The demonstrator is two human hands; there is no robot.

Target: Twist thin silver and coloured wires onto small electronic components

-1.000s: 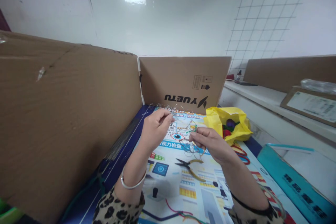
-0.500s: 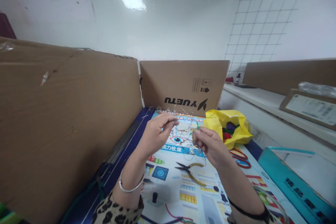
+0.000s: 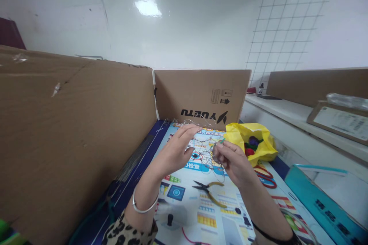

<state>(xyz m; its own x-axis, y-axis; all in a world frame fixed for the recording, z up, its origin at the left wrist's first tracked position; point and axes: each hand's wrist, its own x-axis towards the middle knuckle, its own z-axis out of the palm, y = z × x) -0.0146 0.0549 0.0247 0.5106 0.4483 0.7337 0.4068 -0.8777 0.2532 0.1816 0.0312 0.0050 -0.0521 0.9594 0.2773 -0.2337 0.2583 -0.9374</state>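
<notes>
My right hand (image 3: 231, 160) is closed in a pinch on a tangle of thin wire (image 3: 211, 166), and a short green end sticks out above the fingertips. Fine dark strands spread from it to the left, over the printed sheet. To the left of the tangle, my left hand (image 3: 179, 147) is raised with fingers stretched out and thumb apart, nothing visible in it. Below both hands lie pliers (image 3: 209, 190) with yellow handles, jaws pointing left.
A yellow bag (image 3: 266, 149) holding dark purple, red and green items stands at right, beside red-handled scissors (image 3: 266, 178). Cardboard panels (image 3: 172, 95) wall off the left and back. A teal box (image 3: 324, 203) sits at right. A red wire (image 3: 188, 237) lies in front.
My left hand has opened from bunched fingers to a flatter, spread shape. The green end in my right hand has tilted to the right. The view has shifted slightly.
</notes>
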